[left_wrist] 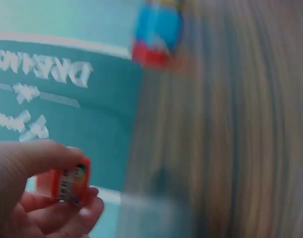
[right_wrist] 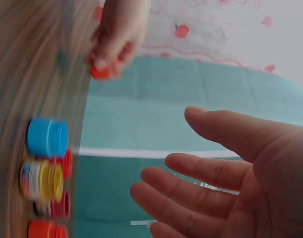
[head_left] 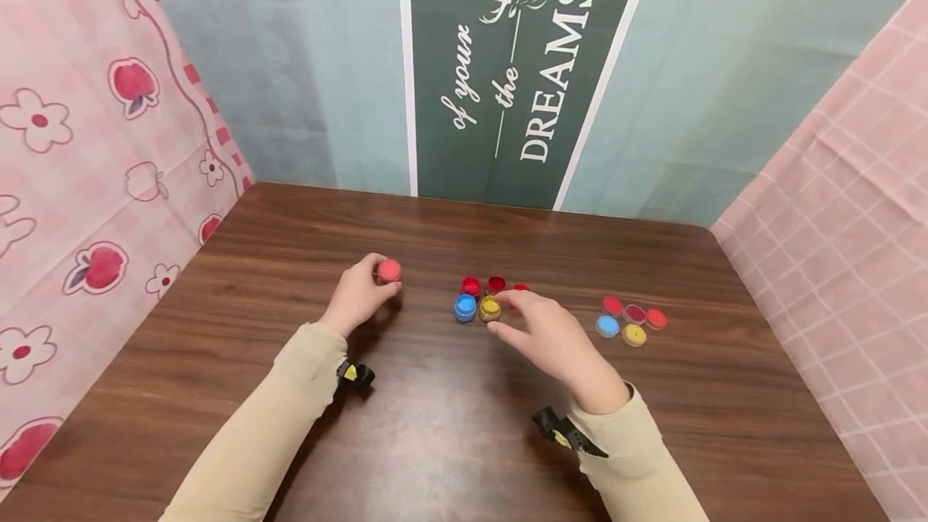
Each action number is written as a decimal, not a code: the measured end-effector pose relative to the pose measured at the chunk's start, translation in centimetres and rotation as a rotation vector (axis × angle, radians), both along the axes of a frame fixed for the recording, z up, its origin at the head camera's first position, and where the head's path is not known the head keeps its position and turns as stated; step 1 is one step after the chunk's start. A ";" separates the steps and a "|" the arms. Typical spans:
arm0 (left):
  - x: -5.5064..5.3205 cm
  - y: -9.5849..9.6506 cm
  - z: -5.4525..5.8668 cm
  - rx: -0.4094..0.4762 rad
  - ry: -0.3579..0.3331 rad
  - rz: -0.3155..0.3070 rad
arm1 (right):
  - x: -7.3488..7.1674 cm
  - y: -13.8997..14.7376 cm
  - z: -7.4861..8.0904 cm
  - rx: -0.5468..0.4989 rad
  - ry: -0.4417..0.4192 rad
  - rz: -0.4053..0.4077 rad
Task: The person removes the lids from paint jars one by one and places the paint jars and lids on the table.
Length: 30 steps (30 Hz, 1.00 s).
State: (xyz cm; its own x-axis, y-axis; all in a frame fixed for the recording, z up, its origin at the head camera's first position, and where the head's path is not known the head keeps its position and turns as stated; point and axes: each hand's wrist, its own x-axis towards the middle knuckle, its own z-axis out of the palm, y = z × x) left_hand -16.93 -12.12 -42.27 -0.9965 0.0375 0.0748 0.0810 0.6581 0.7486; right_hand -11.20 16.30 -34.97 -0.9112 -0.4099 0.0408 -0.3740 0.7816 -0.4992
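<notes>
My left hand (head_left: 360, 296) pinches a small orange-red paint pot (head_left: 389, 271) between thumb and fingers, above the left-middle of the table. In the left wrist view a printed label shows on this pot (left_wrist: 72, 181). My right hand (head_left: 549, 337) hovers with fingers spread and nothing in its grasp. Close to its fingertips stand uncapped pots: a blue pot (head_left: 465, 309), a yellow pot (head_left: 490, 310), a red pot (head_left: 471, 287), a dark red pot (head_left: 496, 284) and an orange-red pot (head_left: 520, 288), the last partly hidden by the hand.
Right of the right hand lie several round lids: a blue lid (head_left: 607, 326), a yellow lid (head_left: 635, 335), a red lid (head_left: 612, 306), a dark red lid (head_left: 635, 313) and an orange-red lid (head_left: 656, 318). Curtains hang around the brown wooden table (head_left: 435, 441).
</notes>
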 end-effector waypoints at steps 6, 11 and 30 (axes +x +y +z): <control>2.8 4.9 0.4 0.185 0.095 -0.093 | 0.1 -1.9 -0.4 -0.085 -0.007 -0.005; 5.1 7.7 0.0 0.182 0.188 -0.211 | 0.1 -3.1 -1.5 -0.075 0.048 -0.032; 6.0 8.4 1.0 0.405 0.137 -0.328 | 0.5 -3.0 -1.4 -0.247 0.202 0.109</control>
State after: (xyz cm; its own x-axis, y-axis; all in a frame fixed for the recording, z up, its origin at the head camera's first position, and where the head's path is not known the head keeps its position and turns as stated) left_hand -10.89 -3.72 -41.26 -0.9171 0.2867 0.2769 0.3491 0.2427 0.9051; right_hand -10.75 13.25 -36.37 -0.8256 -0.4599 0.3268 -0.5598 0.5959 -0.5757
